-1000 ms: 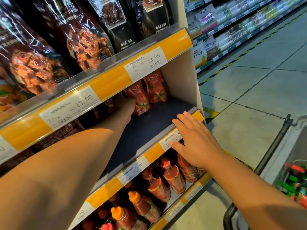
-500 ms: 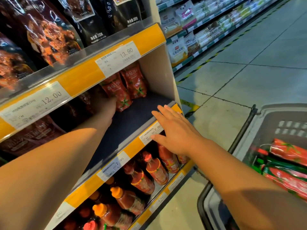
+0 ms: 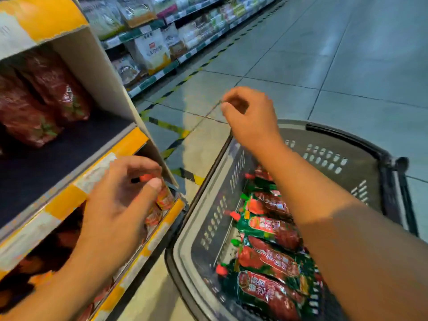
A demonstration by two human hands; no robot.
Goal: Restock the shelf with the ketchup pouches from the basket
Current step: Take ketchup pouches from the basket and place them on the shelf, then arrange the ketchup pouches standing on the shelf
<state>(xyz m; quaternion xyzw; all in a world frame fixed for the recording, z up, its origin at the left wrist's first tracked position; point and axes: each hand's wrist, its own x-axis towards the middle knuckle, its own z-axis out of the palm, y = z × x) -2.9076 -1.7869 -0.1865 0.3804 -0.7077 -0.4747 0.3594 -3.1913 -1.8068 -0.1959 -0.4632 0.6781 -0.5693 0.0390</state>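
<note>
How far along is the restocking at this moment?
Done: two ketchup pouches stand at the back of the shelf. In hand: nothing; the left hand and right hand are both empty, the right one above the basket. Left: several pouches in the basket and bare shelf space in front.

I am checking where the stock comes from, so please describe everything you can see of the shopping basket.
The basket is dark grey, plastic by its look, with rows of small slots in its walls and a lighter rim. A dark handle lies folded at its far right edge. It sits low beside the shelf unit, over the tiled floor; what it stands on is hidden. Inside lie several red and green ketchup pouches, flat and overlapping. The right hand hovers above its far rim, without touching it.
</note>
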